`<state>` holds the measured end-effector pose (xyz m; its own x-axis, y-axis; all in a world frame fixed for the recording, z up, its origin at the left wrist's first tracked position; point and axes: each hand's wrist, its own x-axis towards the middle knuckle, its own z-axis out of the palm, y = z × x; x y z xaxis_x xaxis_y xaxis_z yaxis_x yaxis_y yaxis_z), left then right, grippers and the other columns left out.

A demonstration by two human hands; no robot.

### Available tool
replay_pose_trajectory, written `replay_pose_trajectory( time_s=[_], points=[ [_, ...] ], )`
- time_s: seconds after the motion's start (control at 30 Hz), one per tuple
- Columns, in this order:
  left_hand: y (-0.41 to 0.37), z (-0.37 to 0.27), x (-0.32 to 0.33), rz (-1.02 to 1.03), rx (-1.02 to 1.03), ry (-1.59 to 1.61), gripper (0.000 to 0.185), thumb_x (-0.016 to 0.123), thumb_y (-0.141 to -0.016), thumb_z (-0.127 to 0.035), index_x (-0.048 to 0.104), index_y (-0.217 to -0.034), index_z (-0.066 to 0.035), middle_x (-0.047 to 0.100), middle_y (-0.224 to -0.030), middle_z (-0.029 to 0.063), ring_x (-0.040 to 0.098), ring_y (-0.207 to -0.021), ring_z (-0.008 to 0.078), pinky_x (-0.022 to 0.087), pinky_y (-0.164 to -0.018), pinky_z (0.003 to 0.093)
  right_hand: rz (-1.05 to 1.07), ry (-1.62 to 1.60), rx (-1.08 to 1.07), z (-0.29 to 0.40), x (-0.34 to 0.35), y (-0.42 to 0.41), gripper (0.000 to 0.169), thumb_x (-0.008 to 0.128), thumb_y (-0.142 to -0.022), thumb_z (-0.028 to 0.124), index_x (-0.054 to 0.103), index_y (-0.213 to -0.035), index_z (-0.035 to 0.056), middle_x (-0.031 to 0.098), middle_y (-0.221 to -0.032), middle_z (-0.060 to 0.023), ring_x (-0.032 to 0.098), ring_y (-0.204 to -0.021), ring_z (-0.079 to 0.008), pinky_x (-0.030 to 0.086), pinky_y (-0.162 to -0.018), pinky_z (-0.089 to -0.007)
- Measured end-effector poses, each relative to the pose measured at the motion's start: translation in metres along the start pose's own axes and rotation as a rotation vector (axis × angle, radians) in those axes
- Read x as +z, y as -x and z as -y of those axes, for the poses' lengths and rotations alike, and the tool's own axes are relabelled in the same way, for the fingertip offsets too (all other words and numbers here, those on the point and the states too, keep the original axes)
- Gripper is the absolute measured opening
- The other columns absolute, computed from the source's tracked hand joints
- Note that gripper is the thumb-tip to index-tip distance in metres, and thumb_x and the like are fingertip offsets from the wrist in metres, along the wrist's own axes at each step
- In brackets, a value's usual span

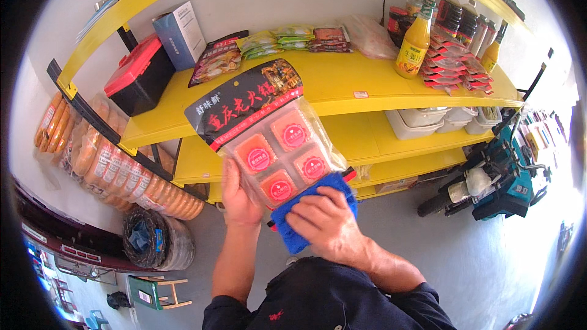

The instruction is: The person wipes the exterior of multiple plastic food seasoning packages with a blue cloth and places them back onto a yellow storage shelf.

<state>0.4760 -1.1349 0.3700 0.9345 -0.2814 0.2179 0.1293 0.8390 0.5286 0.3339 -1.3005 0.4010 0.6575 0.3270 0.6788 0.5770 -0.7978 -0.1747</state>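
A clear plastic pack of hotpot seasoning blocks with a black header is held up in front of the shelf, tilted to the left. My left hand grips its lower left edge, thumb on the front. A blue cloth lies under the fingers of my right hand, pressed against the pack's lower right part. Several orange-red blocks with round pink labels show through the plastic. Behind the pack is the yellow metal shelf, where flat green packets and a dark food pouch lie.
A black toolbox with a red lid and a blue-white box stand at the left. Yellow sauce bottles and red packets are at the right, above white tubs. A scooter and a small stool stand lower down.
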Motion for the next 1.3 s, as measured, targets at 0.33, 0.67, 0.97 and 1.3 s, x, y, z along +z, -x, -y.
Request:
replay_pose_trajectory(
  time_s=[0.33,0.67,0.97,1.3],
  points=[
    [0.002,-0.009,-0.001,0.007,0.024,0.011,0.044,0.038,-0.113,-0.03,0.043,-0.149,-0.005,0.056,-0.146,0.013,0.057,-0.133,0.0268,0.046,-0.112,0.0471,0.044,0.013,-0.086,0.007,0.004,-0.006,0.037,0.063,-0.077,0.021,0.069,-0.11,0.0053,0.067,-0.109,-0.0091,0.063,-0.108,-0.0256,0.045,-0.104,-0.0484],
    [0.0,-0.02,-0.024,0.022,-0.013,-0.047,0.05,0.04,-0.112,-0.036,0.042,-0.152,-0.008,0.052,-0.152,0.0119,0.053,-0.137,0.0296,0.045,-0.113,0.0503,-0.102,0.142,0.142,-0.024,-0.03,-0.027,0.052,0.073,-0.058,0.007,0.072,-0.11,0.0071,0.068,-0.113,-0.0084,0.065,-0.102,-0.0276,0.046,-0.098,-0.0488],
    [0.002,-0.031,-0.023,0.048,-0.109,0.004,0.046,0.041,-0.112,-0.031,0.041,-0.149,-0.004,0.056,-0.145,0.0203,0.061,-0.129,0.0322,0.053,-0.107,0.0513,-0.25,0.194,0.043,-0.008,0.007,-0.074,0.051,0.073,-0.062,0.013,0.071,-0.112,0.0068,0.066,-0.115,-0.0095,0.064,-0.107,-0.0286,0.048,-0.096,-0.0485],
    [0.001,-0.075,-0.07,-0.022,-0.072,-0.124,0.05,0.044,-0.11,-0.029,0.039,-0.153,-0.004,0.054,-0.147,0.0192,0.058,-0.132,0.0333,0.049,-0.11,0.0496,-0.105,0.005,-0.067,0.028,0.07,-0.092,0.05,0.072,-0.063,0.013,0.073,-0.113,0.0079,0.068,-0.118,-0.0085,0.063,-0.109,-0.0288,0.048,-0.097,-0.0469]
  ],
)
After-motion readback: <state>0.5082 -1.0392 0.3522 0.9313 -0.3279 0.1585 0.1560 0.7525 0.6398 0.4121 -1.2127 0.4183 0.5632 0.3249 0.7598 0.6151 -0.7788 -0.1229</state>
